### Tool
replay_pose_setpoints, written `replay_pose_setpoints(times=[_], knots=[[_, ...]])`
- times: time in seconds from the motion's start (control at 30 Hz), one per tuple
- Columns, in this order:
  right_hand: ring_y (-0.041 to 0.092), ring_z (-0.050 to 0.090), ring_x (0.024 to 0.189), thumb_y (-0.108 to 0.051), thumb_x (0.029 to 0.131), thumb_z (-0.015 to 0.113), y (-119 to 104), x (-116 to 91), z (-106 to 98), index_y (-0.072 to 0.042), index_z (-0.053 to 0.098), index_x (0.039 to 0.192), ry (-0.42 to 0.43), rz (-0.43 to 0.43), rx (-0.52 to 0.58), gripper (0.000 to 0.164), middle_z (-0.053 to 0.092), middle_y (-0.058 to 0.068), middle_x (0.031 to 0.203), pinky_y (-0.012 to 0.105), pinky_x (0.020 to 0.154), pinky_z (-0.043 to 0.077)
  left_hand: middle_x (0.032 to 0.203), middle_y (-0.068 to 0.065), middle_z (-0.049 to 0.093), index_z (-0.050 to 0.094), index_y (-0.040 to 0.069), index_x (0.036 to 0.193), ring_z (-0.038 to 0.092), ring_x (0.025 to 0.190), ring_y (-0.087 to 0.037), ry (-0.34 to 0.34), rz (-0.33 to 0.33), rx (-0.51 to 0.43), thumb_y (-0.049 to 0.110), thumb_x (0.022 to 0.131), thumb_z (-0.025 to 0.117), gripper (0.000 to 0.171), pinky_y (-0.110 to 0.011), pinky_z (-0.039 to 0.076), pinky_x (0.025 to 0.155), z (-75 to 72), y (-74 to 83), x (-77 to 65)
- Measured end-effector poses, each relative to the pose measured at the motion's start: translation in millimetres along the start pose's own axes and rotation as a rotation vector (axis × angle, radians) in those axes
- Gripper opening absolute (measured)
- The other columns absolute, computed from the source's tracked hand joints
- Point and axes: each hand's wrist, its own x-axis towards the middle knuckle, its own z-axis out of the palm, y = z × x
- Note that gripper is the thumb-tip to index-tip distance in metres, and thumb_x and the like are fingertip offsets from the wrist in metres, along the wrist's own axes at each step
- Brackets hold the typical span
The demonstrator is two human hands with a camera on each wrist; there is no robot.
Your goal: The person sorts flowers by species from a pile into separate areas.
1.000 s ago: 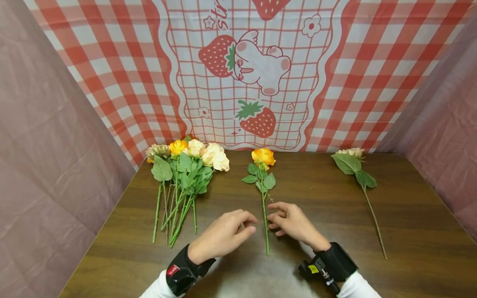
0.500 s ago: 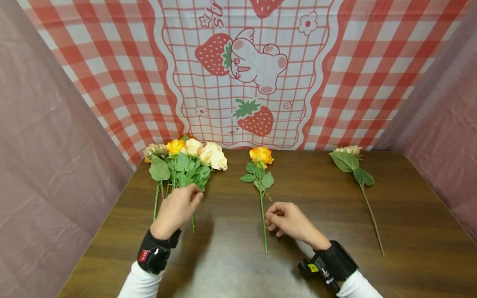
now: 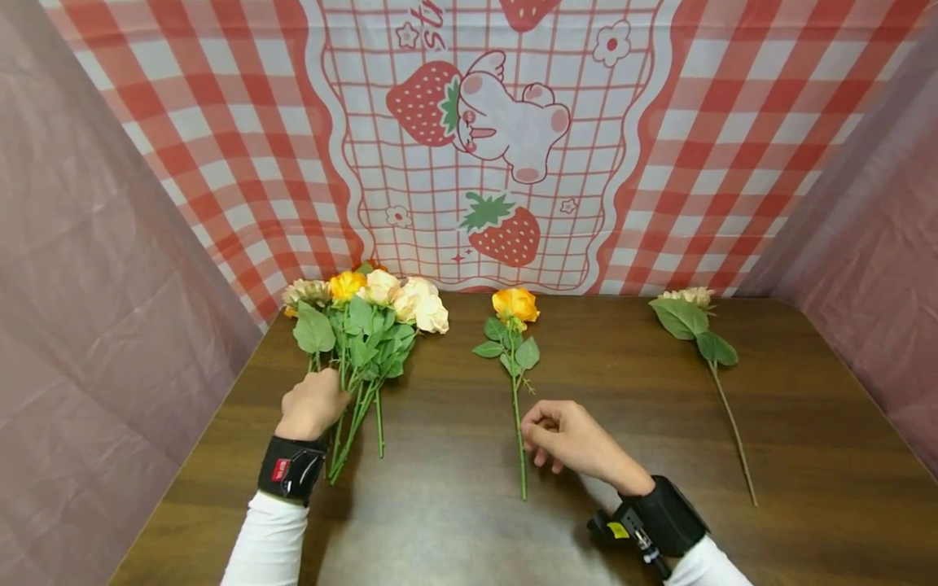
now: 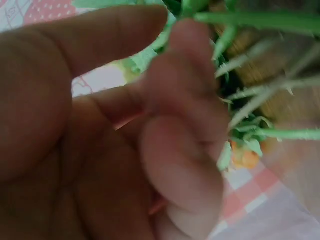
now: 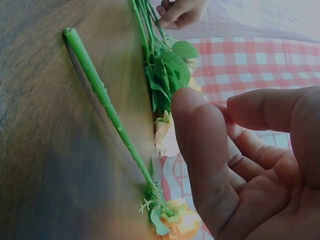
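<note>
My left hand (image 3: 313, 404) is over the stems of a bunch of flowers (image 3: 366, 342) on the left of the table. In the left wrist view its fingers (image 4: 185, 150) bend loosely beside a green stem (image 4: 260, 20), with a gap between thumb and fingers; the palm holds nothing. My right hand (image 3: 567, 431) hovers beside the stem of a single orange flower (image 3: 516, 306) lying at the middle. Its fingers are loosely bent with nothing between them, and the stem (image 5: 107, 105) runs apart from them in the right wrist view.
On the right of the wooden table (image 3: 615, 366) lies a pale flower (image 3: 685, 317) with two big leaves and a long brown stem. A checked strawberry-print cloth (image 3: 476, 146) hangs behind, and pink curtains (image 3: 124, 285) stand at the sides.
My left hand has moved from beside the orange flower leftward to the bunch's stems. My right hand has stayed by the orange flower's stem.
</note>
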Motion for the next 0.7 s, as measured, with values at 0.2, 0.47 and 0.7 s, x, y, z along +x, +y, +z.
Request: replay_pose_setpoints(times=[0.2, 0.47, 0.7], knots=[[0.024, 0.064, 0.065, -0.017, 0.099, 0.061, -0.5, -0.4, 0.9, 0.000, 0.066, 0.099, -0.001, -0.003, -0.004, 0.018, 0.067, 0.011, 0.081, 0.033, 0.048, 0.052, 0.089, -0.028, 0.069, 0.063, 0.001, 0.076, 0.067, 0.076, -0.043, 0.037, 0.017, -0.011, 0.016, 0.089, 0.060, 0.020, -0.055, 0.050, 0.057, 5.1, 2.5, 1.7], [0.026, 0.065, 0.064, -0.015, 0.099, 0.059, -0.4, -1.7, -0.9, 0.002, 0.065, 0.100, 0.002, -0.027, -0.010, 0.019, 0.067, 0.013, 0.081, 0.032, 0.047, 0.051, 0.072, -0.016, 0.062, 0.047, 0.010, 0.061, 0.065, 0.068, -0.034, 0.074, 0.032, -0.060, 0.013, 0.087, 0.061, 0.030, -0.048, 0.048, 0.054, 4.8, 1.7, 2.3], [0.028, 0.065, 0.066, -0.015, 0.099, 0.059, -0.9, -2.5, -2.3, 0.002, 0.065, 0.100, -0.002, -0.030, -0.007, 0.019, 0.068, 0.014, 0.082, 0.033, 0.048, 0.052, 0.058, -0.003, 0.041, 0.040, 0.013, 0.060, 0.049, 0.056, -0.022, 0.159, 0.099, -0.128, 0.008, 0.089, 0.059, 0.035, -0.036, 0.039, 0.048, -2.3, 4.3, -3.6]])
